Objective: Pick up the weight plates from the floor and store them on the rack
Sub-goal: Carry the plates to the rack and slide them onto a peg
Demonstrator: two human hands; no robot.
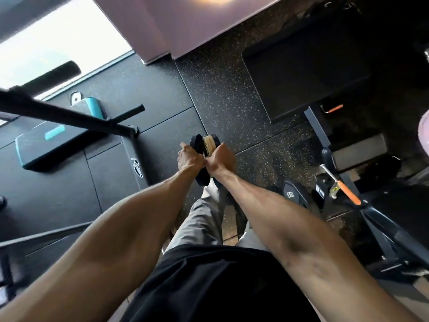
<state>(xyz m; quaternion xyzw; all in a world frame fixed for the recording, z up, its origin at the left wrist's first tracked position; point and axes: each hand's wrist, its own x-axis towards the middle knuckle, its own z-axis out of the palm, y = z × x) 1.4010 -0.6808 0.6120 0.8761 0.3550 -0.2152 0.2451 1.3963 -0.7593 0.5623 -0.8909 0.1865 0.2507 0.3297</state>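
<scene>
Both my arms reach straight down in front of me. My left hand [189, 155] and my right hand [221, 158] grip a small stack of black weight plates [196, 141] held on edge, with a tan plate sandwiched between them. The stack hangs above the speckled rubber floor [232, 101], over my grey trouser leg. The lower part of the plates shows between my wrists. Another black plate [293, 194] with white lettering stands low at the right, beside a dark machine frame.
A black bench with teal trim [53, 147] and a black steel frame [76, 117] lie to the left. A dark padded bench [306, 73] is at the upper right. Machine bars with orange handles [348, 191] stand at the right. A pale wall base [197, 31] runs along the top.
</scene>
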